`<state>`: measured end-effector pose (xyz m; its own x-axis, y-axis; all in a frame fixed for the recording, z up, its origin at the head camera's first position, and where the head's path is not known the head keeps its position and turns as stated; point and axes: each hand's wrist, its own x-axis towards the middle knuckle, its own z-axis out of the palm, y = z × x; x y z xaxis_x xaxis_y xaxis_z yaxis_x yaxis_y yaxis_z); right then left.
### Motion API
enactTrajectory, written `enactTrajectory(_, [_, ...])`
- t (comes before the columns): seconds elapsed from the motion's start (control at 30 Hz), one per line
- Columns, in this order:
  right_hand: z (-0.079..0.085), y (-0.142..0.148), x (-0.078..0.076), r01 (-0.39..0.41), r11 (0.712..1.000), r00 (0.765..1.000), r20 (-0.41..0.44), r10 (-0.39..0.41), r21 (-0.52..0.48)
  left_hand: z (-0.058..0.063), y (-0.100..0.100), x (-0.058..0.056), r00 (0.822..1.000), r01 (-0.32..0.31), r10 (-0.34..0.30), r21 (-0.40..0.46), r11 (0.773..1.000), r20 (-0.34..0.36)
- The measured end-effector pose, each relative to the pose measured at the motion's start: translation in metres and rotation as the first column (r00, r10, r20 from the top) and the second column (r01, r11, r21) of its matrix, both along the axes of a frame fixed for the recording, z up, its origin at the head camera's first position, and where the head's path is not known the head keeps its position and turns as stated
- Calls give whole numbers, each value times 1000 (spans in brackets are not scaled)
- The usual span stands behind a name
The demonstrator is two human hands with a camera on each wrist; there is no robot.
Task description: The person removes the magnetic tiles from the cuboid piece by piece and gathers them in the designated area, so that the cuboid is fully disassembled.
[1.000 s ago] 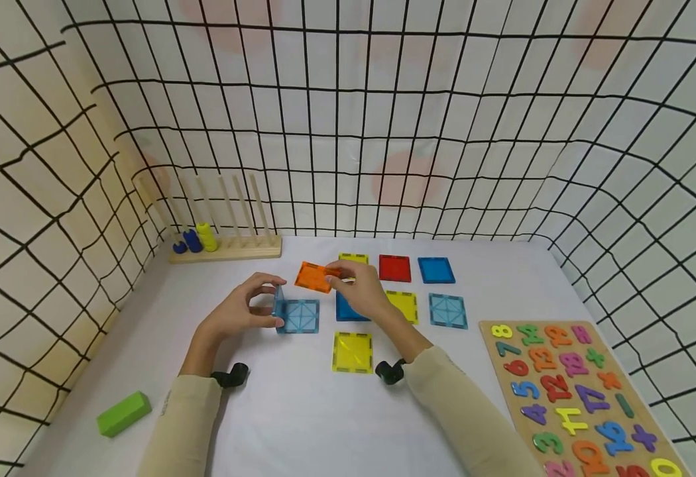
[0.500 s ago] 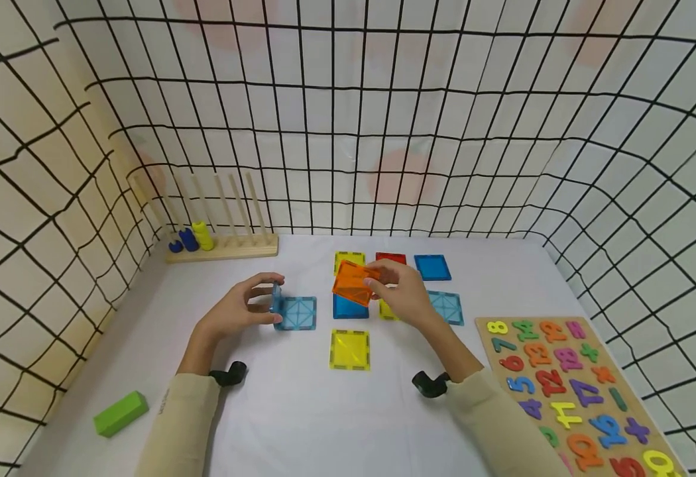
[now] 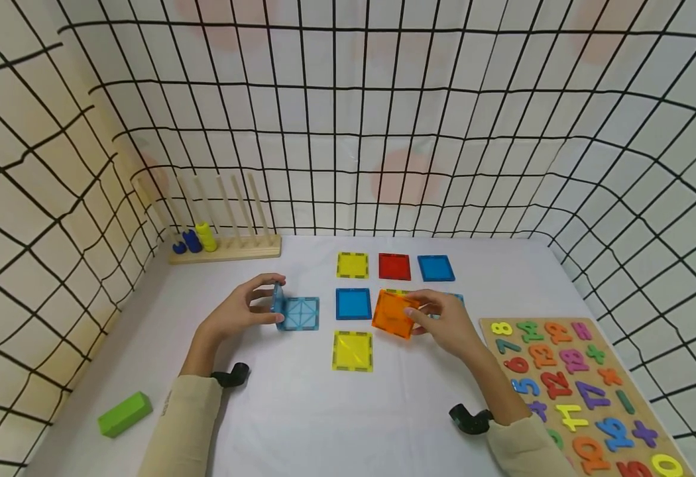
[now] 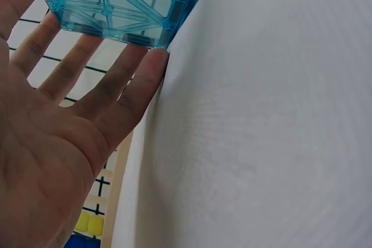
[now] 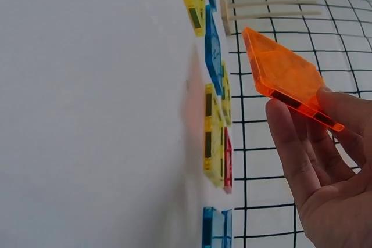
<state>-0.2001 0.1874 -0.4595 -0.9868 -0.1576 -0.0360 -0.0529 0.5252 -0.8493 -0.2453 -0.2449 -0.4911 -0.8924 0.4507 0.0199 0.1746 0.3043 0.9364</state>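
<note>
In the head view, my right hand (image 3: 446,323) pinches an orange magnetic tile (image 3: 394,314) by its right edge. That tile is raised off the table and partly covers a yellow tile behind it; the right wrist view shows the orange tile (image 5: 285,74) between thumb and fingers. My left hand (image 3: 237,310) holds an upright light blue magnetic tile (image 3: 278,302) between thumb and fingertips. It stands at the left edge of a flat light blue tile (image 3: 301,313). In the left wrist view the fingers (image 4: 119,94) reach along the upright tile (image 4: 110,13).
Flat tiles lie mid-table: yellow (image 3: 352,351), dark blue (image 3: 352,304), another yellow (image 3: 352,265), red (image 3: 394,267) and blue (image 3: 436,268). A wooden peg stand (image 3: 240,248) is back left, a green block (image 3: 124,415) front left, a number board (image 3: 569,391) right. Grid-patterned walls surround the table.
My right hand has carried the orange tile to the right and toward me, from near the left hand past the dark blue tile. The left hand stays in place with its tile.
</note>
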Motion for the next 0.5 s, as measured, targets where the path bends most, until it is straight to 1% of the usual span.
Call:
enactTrajectory(0.27, [-9, 13, 13, 37, 999, 998, 48, -37, -11, 1, 1, 1, 1000, -6, 6, -8, 1000, 3])
enactTrajectory(0.4, [-12, 18, 15, 37, 999, 997, 68, -37, 5, 0, 1, 1, 1000, -11, 11, -14, 1000, 12])
enactTrajectory(0.5, [-14, 20, 16, 26, 1000, 996, 88, -26, 10, 2, 1, 1, 999, -22, 23, -16, 1000, 27])
